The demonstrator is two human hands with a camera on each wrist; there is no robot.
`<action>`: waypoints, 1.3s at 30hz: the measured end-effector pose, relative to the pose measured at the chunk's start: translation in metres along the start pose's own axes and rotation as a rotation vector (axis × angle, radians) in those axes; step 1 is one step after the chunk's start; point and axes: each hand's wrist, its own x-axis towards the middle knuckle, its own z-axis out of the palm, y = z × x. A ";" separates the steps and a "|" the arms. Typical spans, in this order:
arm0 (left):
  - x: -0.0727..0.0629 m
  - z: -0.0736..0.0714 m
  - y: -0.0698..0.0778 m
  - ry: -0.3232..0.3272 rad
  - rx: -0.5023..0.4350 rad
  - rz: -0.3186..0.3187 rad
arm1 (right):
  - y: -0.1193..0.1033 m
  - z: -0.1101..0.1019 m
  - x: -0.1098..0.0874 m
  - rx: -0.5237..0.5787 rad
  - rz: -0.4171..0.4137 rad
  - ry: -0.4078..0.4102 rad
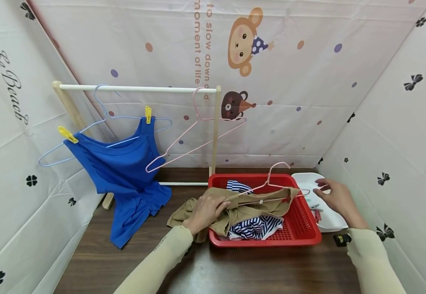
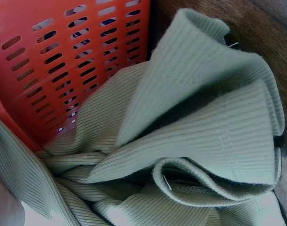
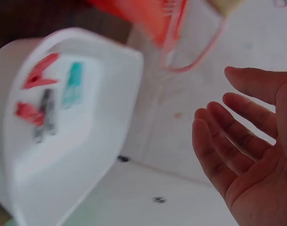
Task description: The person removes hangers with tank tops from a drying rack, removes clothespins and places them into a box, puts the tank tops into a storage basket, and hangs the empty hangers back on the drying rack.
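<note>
We count three hangers: one blue hanger (image 1: 106, 115) and one pink hanger (image 1: 198, 118) on the single rack (image 1: 136, 88), and a second pink hanger (image 1: 269, 177) threaded through the one tan garment (image 1: 258, 210). Two yellow clips (image 1: 148, 115) fasten one blue garment (image 1: 128, 163) to the blue hanger. On the tabletop (image 1: 257, 269) we have one red basket (image 1: 264, 243) and one white tray (image 1: 332, 222); in the tray the blurred clips (image 3: 38, 73) look like two red, one teal and one dark. Striped cloth (image 1: 255, 228) shows at two places in the basket; we cannot tell whether it is one piece.

Our left grip (image 1: 207, 210) is clamped on the tan garment, which lies across the basket and spills over its left edge. Our right grip (image 1: 339, 200) holds nothing, thumb and fingers apart and lightly bent.

We reach the left forearm forward, back of the hand up. The right forearm comes in from the lower right, fingers pointing left near the tray.
</note>
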 end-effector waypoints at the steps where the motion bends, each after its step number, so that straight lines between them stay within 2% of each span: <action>1: 0.000 0.000 0.000 -0.001 0.005 -0.001 | -0.006 -0.003 0.000 -0.003 -0.014 0.013; 8: 0.000 0.002 -0.001 -0.016 0.009 -0.018 | -0.050 -0.015 -0.002 -0.012 -0.099 0.021; 12: 0.000 0.002 0.000 -0.023 0.010 -0.022 | -0.065 -0.016 -0.003 -0.023 -0.185 0.025; 14: 0.000 0.002 0.000 -0.027 0.011 -0.027 | -0.071 -0.015 -0.003 -0.019 -0.197 -0.003; 18: 0.000 0.002 -0.001 -0.039 0.008 -0.036 | -0.074 -0.010 0.000 0.001 -0.156 -0.079; 23: 0.000 0.002 -0.001 -0.052 0.005 -0.038 | -0.074 0.001 0.003 -0.001 -0.173 -0.120; 31: -0.001 0.002 -0.001 -0.048 0.010 -0.040 | -0.071 0.012 0.005 0.012 -0.197 -0.104; 39: -0.002 0.003 -0.001 -0.046 0.001 -0.037 | -0.069 0.019 0.010 -0.037 -0.228 -0.084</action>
